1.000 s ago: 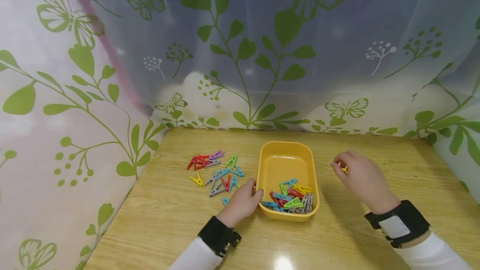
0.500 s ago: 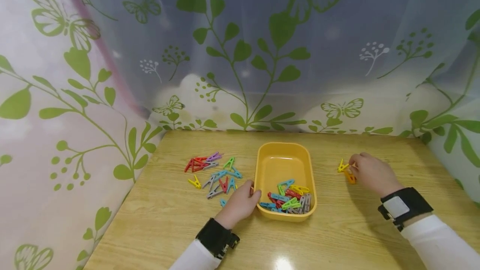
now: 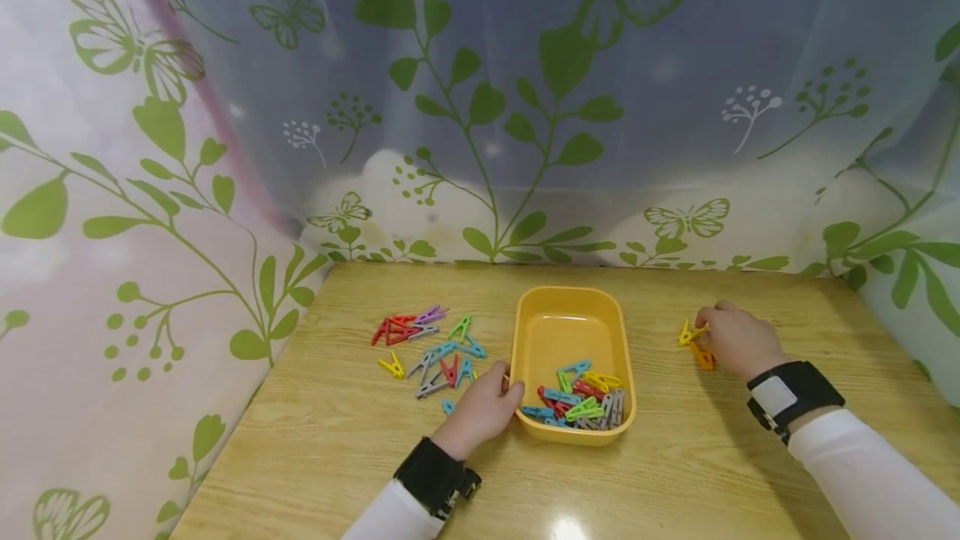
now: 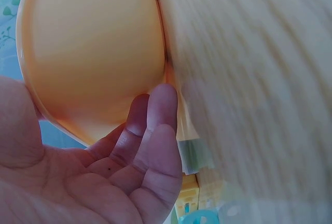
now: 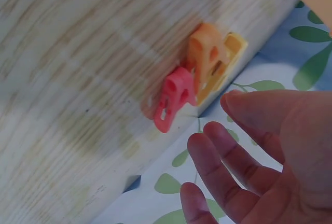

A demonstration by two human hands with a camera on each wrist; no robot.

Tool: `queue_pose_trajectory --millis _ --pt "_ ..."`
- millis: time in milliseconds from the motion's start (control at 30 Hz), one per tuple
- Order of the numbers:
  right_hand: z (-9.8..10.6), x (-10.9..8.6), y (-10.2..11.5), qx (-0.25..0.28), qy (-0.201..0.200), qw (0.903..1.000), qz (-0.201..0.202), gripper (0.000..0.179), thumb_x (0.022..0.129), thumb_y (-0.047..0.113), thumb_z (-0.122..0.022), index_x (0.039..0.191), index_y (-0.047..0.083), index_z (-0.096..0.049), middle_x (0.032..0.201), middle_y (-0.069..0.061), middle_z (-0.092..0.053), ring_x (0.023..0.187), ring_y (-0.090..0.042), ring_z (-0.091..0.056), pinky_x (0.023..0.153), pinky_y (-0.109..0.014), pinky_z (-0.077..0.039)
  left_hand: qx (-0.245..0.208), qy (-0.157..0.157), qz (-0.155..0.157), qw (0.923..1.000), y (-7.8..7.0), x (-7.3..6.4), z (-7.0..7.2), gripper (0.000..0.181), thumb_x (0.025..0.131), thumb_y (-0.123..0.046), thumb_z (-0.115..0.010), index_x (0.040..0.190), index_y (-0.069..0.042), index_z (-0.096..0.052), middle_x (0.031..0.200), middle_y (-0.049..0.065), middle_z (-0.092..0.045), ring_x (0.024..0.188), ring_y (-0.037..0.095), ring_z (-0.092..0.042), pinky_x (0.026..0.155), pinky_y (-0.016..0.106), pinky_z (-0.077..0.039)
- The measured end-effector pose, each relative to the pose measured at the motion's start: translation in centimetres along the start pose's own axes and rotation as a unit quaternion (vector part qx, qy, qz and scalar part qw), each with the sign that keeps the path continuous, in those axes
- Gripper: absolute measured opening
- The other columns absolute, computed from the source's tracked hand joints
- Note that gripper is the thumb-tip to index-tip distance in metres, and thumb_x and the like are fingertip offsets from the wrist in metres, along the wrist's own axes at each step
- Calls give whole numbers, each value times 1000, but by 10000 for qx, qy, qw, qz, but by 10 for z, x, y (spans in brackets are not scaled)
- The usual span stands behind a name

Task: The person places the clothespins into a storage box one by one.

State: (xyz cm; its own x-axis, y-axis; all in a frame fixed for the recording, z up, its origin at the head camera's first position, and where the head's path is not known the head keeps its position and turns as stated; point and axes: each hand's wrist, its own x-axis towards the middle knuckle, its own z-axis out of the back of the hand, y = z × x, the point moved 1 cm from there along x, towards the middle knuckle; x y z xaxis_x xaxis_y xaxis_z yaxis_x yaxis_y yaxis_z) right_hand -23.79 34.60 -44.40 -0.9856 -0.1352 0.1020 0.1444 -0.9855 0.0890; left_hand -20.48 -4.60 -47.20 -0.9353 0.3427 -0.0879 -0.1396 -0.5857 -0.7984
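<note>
A yellow plastic tray sits on the table with several clothespins in its near end. My left hand holds the tray's left rim, thumb at the edge and fingers along the outer wall. My right hand hovers right of the tray by a yellow clothespin and an orange clothespin. In the right wrist view, a red clothespin lies beside the orange one. The right fingers are spread loosely apart, with nothing visible between them and the thumb.
Left of the tray, several loose clothespins in red, purple, grey, blue, green and yellow lie on the wooden table. A patterned curtain stands along the back and left sides of the table.
My right hand has shifted to the right, bringing the yellow and orange clothespins into clearer sight, then slightly back left. The left hand stays on the tray rim.
</note>
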Motion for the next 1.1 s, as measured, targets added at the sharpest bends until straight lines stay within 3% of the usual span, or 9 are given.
queue_pose_trajectory --millis 533,933,1100 --pt "-5 7 -2 -100 96 9999 -95 15 91 6 -74 102 -1 -68 90 -20 -60 65 -24 -56 55 -43 -52 24 -3 10 10000 -1 0 0 25 107 -27 -49 118 -7 -58 85 4 -55 70 17 -51 62 30 -42" --pt "-10 8 -5 -74 276 9995 -122 11 93 7 -72 100 -1 -71 86 -16 -60 69 -25 -58 61 -47 -55 7 -32 51 10000 -1 0 -1 28 106 -27 -50 121 -5 -59 86 4 -57 73 17 -54 63 31 -44" --pt "-9 7 -6 56 175 9997 -165 14 92 7 -72 102 -3 -71 89 -18 -62 72 -29 -61 63 -51 -56 11 -40 65 10000 -1 1 -1 27 106 -27 -50 121 -6 -59 87 4 -58 74 17 -54 64 31 -44"
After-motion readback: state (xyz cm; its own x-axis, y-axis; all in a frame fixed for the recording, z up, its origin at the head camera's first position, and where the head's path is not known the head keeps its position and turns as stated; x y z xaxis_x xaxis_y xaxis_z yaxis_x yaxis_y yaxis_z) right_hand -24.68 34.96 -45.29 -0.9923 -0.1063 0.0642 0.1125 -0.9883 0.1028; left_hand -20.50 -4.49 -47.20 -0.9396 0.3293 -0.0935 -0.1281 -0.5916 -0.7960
